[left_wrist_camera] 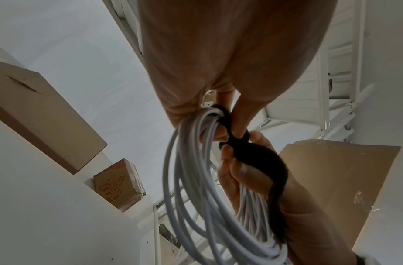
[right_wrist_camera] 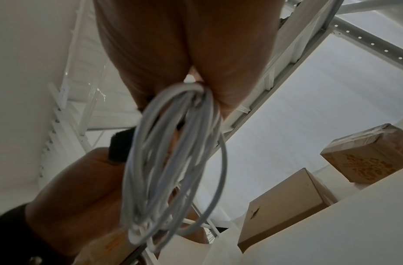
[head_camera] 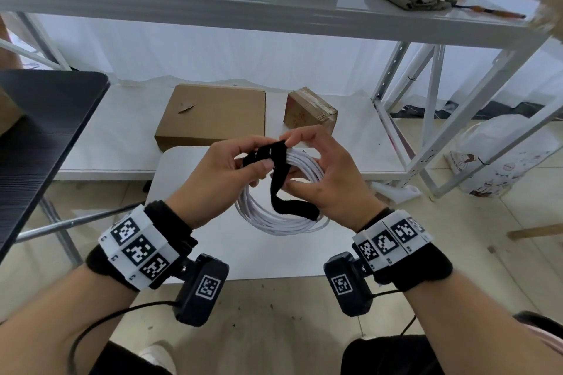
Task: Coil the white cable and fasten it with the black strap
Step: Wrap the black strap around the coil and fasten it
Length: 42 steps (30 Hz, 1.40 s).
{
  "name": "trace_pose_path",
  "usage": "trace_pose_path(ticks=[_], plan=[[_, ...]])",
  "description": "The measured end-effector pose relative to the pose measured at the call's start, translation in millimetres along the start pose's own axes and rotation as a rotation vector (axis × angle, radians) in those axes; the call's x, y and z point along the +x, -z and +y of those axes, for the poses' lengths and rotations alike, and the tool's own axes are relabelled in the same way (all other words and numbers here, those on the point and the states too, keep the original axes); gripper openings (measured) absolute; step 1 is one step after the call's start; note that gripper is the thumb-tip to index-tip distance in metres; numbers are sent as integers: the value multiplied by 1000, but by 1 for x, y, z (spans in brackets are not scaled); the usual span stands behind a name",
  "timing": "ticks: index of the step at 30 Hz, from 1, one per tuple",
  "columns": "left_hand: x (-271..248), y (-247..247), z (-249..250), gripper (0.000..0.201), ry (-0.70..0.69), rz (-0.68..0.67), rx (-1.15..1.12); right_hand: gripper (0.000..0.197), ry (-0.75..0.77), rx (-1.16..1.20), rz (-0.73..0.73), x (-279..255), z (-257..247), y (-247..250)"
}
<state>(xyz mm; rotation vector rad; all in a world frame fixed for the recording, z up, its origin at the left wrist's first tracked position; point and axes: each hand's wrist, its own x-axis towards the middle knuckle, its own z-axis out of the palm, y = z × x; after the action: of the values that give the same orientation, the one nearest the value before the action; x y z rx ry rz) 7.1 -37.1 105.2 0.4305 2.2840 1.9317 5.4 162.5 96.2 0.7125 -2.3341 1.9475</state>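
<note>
While I watched over the white rounded tabletop [head_camera: 259, 256], the coiled white round cable [head_camera: 274, 216] was done, held above it. My left hand [head_camera: 219, 173] pinched the fuzzy black fabric strap [head_camera: 275, 158] at the bundle's top; right hand [head_camera: 323, 173] gripped cable and strap. Strap tail hung loose: fastening left.

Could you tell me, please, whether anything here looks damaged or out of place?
Only the flat cardboard box on the low shelf: its top has a small torn gouge. Otherwise nothing stands out.
</note>
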Motion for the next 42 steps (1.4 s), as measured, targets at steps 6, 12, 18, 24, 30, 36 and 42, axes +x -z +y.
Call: trace_pose_path(ticks=[6,12,18,24,30,36,42], plan=[[3,0,-4,24,43,7,-65,17,67,-166,56,1,4,-2],[4,0,-5,24,68,55,-16,17,36,-60,115,3,6,-2],[2,-4,-5,27,57,16,26,10,-58,237,218,4,-1,3],[2,-3,-6,28,78,-12,32,13,-155,469,233,7,-6,4],[1,-3,-2,29,69,-22,10,17,-223,621,228,7,-8,8],[-3,-4,0,29,33,-44,21,38,-257,712,264,8,-10,10],[-4,-5,-1,31,24,-49,52,52,-353,708,393,12,-8,11]])
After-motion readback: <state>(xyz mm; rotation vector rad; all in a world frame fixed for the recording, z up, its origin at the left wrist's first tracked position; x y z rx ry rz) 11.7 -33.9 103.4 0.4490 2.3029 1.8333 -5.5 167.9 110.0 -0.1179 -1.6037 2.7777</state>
